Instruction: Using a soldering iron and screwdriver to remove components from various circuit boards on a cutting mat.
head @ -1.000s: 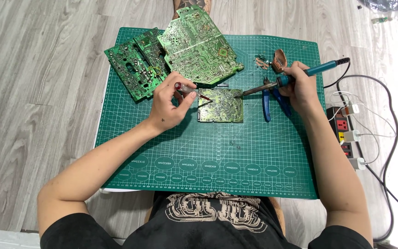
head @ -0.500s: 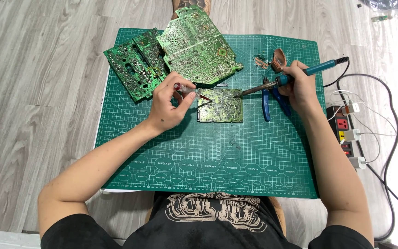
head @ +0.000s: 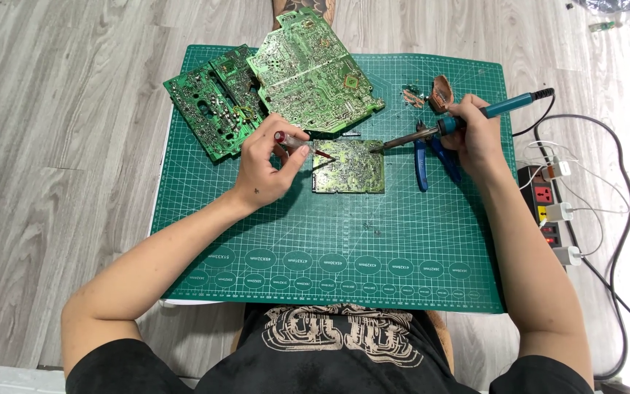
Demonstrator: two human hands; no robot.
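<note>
Bright, even light, sharp focus (edges bow slightly).

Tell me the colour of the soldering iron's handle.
Teal-blue handle on the soldering iron, seen in the head view.

1. Small circuit board [head: 349, 166] lies on the cutting mat [head: 329, 241], between the left hand [head: 267, 164] and right hand [head: 475, 135] fingers.
2. Two larger boards [head: 286, 80] sit beyond the left fingers.
3. Pliers [head: 424, 157] lie just beside the right fingers; power strip [head: 548, 215] is off to their right, on the floor.

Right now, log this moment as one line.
left hand: holds tweezers at small board | right hand: holds soldering iron, tip at board edge | pliers on mat
</note>
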